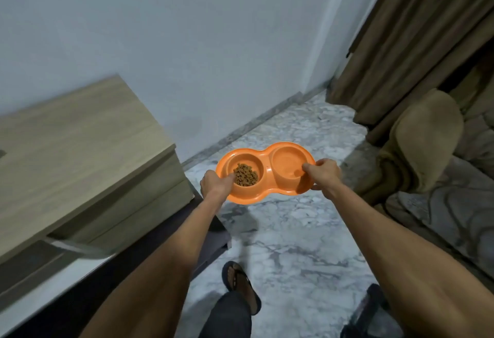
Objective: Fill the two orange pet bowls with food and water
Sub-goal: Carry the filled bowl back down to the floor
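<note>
An orange double pet bowl (pixel 267 170) hangs level in the air above the marble floor, carried between both hands. Brown kibble (pixel 246 174) fills part of its left cup. The right cup (pixel 287 163) looks glossy, as if holding clear water, though I cannot tell for sure. My left hand (pixel 216 184) grips the left rim, thumb over the edge beside the kibble. My right hand (pixel 324 173) grips the right rim, thumb inside the right cup and fingers underneath.
A wooden cabinet (pixel 80 155) stands at the left against the white wall. Brown curtains (pixel 417 43) hang at the right, with a brown upholstered seat (pixel 425 139) below them. Marble floor (pixel 288 236) stretches ahead; my sandalled feet show at the bottom.
</note>
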### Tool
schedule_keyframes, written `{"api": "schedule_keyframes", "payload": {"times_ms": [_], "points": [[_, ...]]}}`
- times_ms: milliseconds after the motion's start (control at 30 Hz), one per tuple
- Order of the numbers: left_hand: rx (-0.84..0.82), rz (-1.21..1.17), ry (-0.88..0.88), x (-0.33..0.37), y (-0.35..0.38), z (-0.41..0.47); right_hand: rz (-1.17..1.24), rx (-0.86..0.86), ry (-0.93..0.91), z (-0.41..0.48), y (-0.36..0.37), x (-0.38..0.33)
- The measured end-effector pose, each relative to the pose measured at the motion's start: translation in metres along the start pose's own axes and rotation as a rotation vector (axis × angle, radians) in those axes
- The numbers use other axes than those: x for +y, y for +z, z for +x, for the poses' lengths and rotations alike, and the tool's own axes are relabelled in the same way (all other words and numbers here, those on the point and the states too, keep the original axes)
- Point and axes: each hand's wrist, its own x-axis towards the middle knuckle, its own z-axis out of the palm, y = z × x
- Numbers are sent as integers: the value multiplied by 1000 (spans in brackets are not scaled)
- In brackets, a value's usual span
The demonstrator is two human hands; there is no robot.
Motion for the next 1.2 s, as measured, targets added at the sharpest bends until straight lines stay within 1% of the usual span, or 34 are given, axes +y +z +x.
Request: {"api": "schedule_keyframes", "payload": {"times_ms": [133, 233, 400, 567, 700, 867, 1033, 1200], "points": [[24, 7, -25, 15, 35, 38, -9, 5, 12, 64, 13, -6], [54, 7, -50, 11, 61, 70, -43, -12, -9, 104, 30, -8], [97, 9, -99, -4, 98, 119, -91, -93, -25, 171, 72, 1], [172, -51, -181, -35, 145, 180, -122, -218, -53, 256, 138, 22], [242, -52, -254, -82, 193, 253, -156, -276, -91, 329, 210, 51], [313, -18, -354, -159, 245, 342, -206, -322, -113, 405, 311, 106], [341, 65, -421, -246, 289, 426, -208, -348, -110, 460, 406, 169], [375, 74, -496, -323, 320, 483, -234, -402, -124, 494, 487, 229]]}}
